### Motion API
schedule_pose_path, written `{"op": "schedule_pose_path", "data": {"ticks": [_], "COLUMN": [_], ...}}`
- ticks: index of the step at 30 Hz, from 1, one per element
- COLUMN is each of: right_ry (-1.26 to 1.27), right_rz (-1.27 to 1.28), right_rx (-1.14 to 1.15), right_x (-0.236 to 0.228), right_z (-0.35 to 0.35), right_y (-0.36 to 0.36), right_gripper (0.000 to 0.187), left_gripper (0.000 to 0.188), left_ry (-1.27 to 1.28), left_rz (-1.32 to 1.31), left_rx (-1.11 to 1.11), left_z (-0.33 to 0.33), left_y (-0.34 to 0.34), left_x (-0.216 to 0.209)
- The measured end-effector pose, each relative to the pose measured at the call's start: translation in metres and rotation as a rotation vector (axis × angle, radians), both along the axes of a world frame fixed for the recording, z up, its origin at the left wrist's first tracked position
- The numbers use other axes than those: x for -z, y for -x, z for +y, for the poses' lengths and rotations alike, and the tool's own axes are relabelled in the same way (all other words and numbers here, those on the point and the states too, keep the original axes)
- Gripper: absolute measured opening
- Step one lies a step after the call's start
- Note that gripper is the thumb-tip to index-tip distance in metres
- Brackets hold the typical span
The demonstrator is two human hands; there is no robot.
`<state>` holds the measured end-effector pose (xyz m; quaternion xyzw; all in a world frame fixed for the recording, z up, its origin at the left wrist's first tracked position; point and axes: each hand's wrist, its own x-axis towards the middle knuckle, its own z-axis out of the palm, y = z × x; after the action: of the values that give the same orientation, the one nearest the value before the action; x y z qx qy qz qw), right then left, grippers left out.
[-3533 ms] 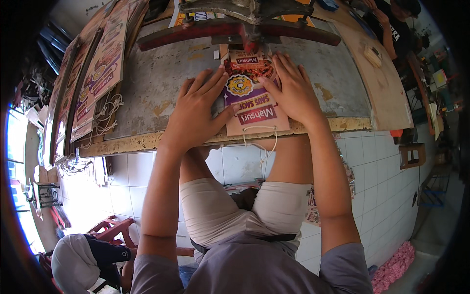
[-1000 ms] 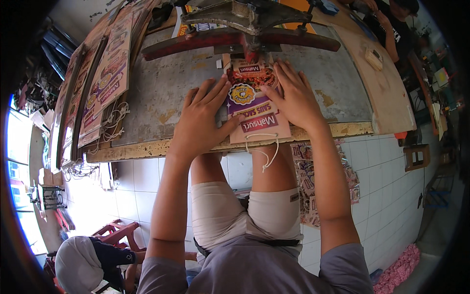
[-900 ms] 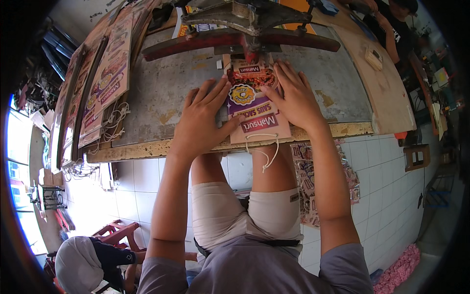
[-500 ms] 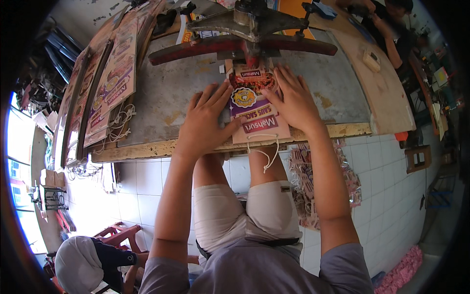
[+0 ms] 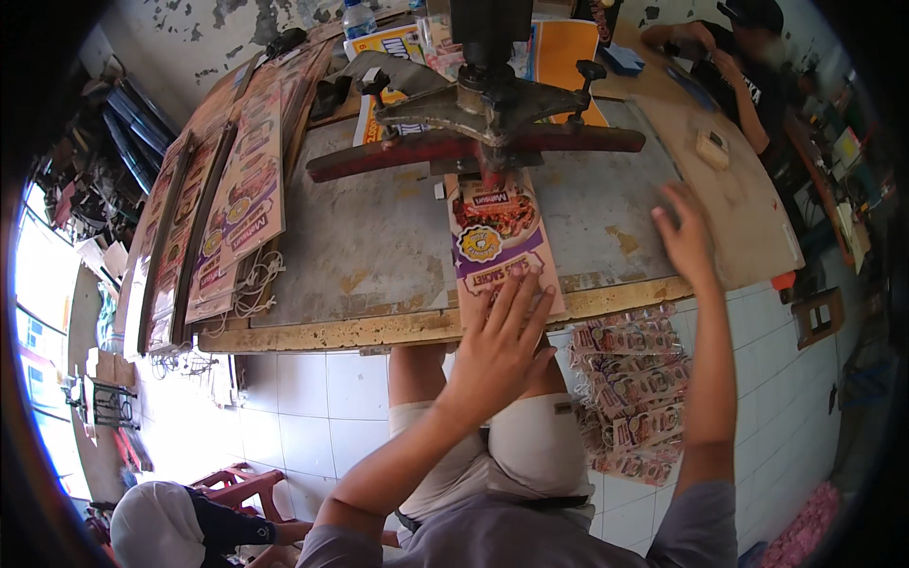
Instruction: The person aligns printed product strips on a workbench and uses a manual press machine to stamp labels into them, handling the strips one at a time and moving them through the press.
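A long printed cardboard strip (image 5: 496,220) in brown and purple lies on the grey metal bench top (image 5: 379,246). Its far end sits beneath the press head (image 5: 485,142), a dark metal casting with a red curved bar. My left hand (image 5: 507,327) lies on the strip's near end at the bench edge, fingers stretched flat and covering part of the print. The string seen at that end earlier is hidden. Off to the right, my right hand (image 5: 686,232) hovers near the bench's right side, holding nothing, fingers apart and slightly blurred.
Stacked printed strips (image 5: 241,199) with loose strings (image 5: 256,284) lie on the left. More strips (image 5: 634,379) are heaped on the tiled floor at right. A co-worker (image 5: 743,76) is at the far right; a person in a white cap (image 5: 156,525) is at lower left.
My right hand has left the strip and moved right. My left hand has slid from the strip's left edge onto its near end. The view has shifted, showing more beyond the press.
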<state>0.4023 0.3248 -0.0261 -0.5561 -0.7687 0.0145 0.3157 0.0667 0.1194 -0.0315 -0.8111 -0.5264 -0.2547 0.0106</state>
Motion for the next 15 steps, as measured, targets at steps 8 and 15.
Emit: {"op": "schedule_pose_path", "data": {"ticks": [8, 15], "right_ry": [-0.215, -0.257], "right_rz": [-0.366, -0.295], "right_rx": [0.371, 0.288], "right_x": [0.007, 0.006], "right_z": [0.135, 0.185], "right_y": [-0.157, -0.171], "right_gripper": [0.064, 0.061], "left_gripper": [0.076, 0.061], "left_ry": [-0.184, -0.208], "left_rz": [0.137, 0.152], "left_rx": [-0.253, -0.216], "left_z": [0.012, 0.012], "left_y": [-0.028, -0.025], "left_x": [0.042, 0.037]}}
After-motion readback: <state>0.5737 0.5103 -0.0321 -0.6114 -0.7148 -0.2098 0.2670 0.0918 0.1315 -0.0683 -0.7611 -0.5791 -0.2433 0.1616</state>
